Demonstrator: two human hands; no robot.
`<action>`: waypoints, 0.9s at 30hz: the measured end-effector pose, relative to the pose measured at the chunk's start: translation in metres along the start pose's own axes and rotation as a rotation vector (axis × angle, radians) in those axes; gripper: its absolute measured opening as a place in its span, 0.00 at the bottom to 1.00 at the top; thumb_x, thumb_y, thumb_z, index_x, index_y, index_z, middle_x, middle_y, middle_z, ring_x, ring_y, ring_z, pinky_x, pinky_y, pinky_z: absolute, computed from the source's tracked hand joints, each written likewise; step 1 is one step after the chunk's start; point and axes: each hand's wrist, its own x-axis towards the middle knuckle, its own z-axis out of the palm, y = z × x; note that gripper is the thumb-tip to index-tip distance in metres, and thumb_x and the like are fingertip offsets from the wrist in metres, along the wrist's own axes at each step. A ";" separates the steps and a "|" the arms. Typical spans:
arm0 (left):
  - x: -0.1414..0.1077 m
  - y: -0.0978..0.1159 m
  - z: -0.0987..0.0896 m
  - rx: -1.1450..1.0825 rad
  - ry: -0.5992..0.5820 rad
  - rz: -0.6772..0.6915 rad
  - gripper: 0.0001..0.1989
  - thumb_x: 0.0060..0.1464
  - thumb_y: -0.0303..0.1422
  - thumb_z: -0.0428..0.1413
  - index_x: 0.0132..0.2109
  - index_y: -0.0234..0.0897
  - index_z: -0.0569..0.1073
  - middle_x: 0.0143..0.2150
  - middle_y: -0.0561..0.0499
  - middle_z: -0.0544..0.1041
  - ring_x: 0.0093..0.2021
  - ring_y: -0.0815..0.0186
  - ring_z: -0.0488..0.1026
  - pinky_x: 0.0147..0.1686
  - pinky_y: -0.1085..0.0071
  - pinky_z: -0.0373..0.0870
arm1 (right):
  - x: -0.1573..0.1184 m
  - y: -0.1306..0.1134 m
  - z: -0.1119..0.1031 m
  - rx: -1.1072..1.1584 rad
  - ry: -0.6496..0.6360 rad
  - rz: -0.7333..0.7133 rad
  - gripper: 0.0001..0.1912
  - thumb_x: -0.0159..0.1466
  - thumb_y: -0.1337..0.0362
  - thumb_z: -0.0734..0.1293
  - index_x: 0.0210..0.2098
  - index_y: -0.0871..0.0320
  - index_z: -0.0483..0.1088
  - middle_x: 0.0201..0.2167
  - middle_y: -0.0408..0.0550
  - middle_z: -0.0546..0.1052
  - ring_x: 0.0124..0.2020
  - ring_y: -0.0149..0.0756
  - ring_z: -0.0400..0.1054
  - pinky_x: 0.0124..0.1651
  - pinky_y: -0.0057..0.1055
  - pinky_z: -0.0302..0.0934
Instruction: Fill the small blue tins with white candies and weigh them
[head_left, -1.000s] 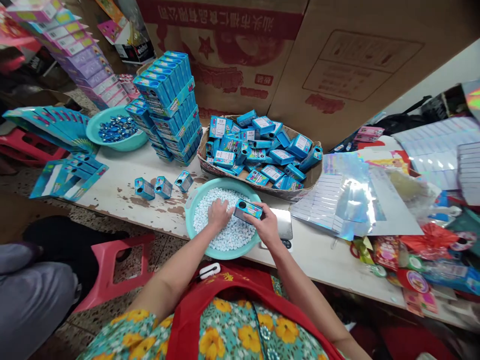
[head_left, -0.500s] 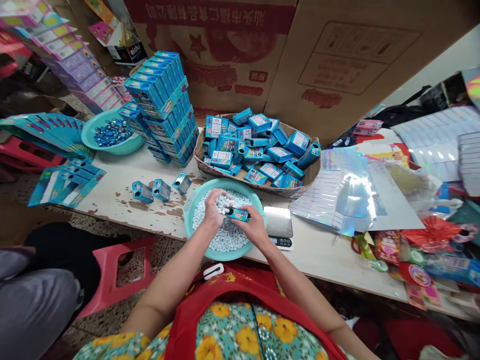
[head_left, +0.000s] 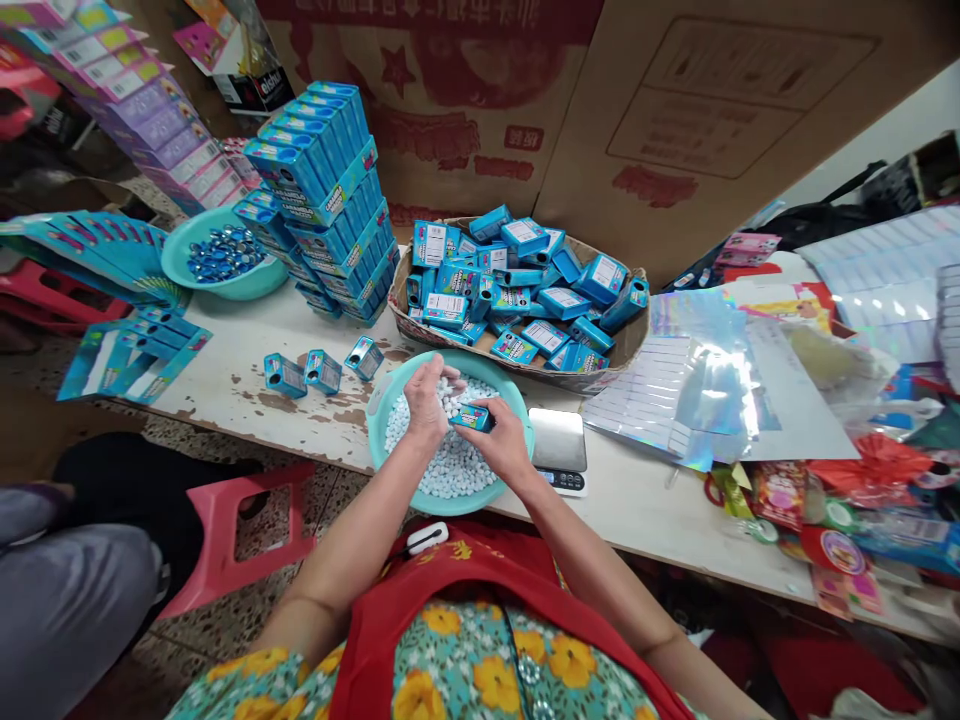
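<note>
A turquoise basin (head_left: 376,440) full of small white candies (head_left: 457,470) stands at the table's front edge. Above the candies, my right hand (head_left: 507,442) grips a small blue candy box (head_left: 471,417) lying on its side, one end facing left. My left hand (head_left: 426,402) is cupped beside that end, with some white candies against its palm and fingers. Whether candies are inside the box cannot be seen. Right of the basin sits a small digital scale (head_left: 559,442) with nothing on its plate.
Behind the basin, a cut-down carton (head_left: 637,335) holds many blue boxes. Several small boxes (head_left: 323,371) stand to the left, near a tall stack of boxes (head_left: 330,210) and a bowl (head_left: 247,285) of blue wrapped pieces. Shiny sheets (head_left: 660,400) lie right. Another person's leg (head_left: 82,590) is lower left.
The box in my right hand has shifted slightly left and up. My left hand's fingers have straightened, and fewer candies show in it. The view has tilted slightly.
</note>
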 end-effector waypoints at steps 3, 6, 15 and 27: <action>0.001 0.002 0.002 0.027 0.008 0.034 0.21 0.51 0.48 0.56 0.24 0.34 0.67 0.21 0.54 0.67 0.20 0.72 0.65 0.22 0.74 0.62 | 0.001 -0.002 0.000 0.033 0.012 0.007 0.18 0.52 0.56 0.72 0.40 0.55 0.71 0.37 0.47 0.74 0.40 0.41 0.68 0.45 0.36 0.61; 0.001 0.006 0.003 0.015 0.014 0.038 0.22 0.51 0.48 0.55 0.23 0.35 0.64 0.20 0.54 0.65 0.19 0.72 0.65 0.22 0.74 0.63 | 0.004 -0.003 -0.002 0.040 0.017 0.001 0.17 0.52 0.56 0.72 0.39 0.55 0.71 0.37 0.46 0.74 0.40 0.41 0.68 0.45 0.36 0.61; -0.010 0.015 0.009 0.062 0.018 0.064 0.19 0.53 0.48 0.54 0.26 0.36 0.66 0.19 0.55 0.66 0.21 0.70 0.68 0.24 0.74 0.64 | 0.001 -0.015 -0.007 0.058 0.041 -0.009 0.18 0.51 0.56 0.72 0.39 0.54 0.72 0.36 0.46 0.74 0.39 0.41 0.68 0.44 0.36 0.61; -0.010 0.007 0.005 0.021 -0.105 0.019 0.12 0.52 0.41 0.54 0.32 0.35 0.69 0.25 0.51 0.70 0.25 0.69 0.70 0.27 0.72 0.70 | 0.001 -0.008 -0.003 0.122 0.071 0.052 0.18 0.51 0.56 0.73 0.39 0.55 0.73 0.36 0.46 0.74 0.39 0.40 0.68 0.45 0.37 0.62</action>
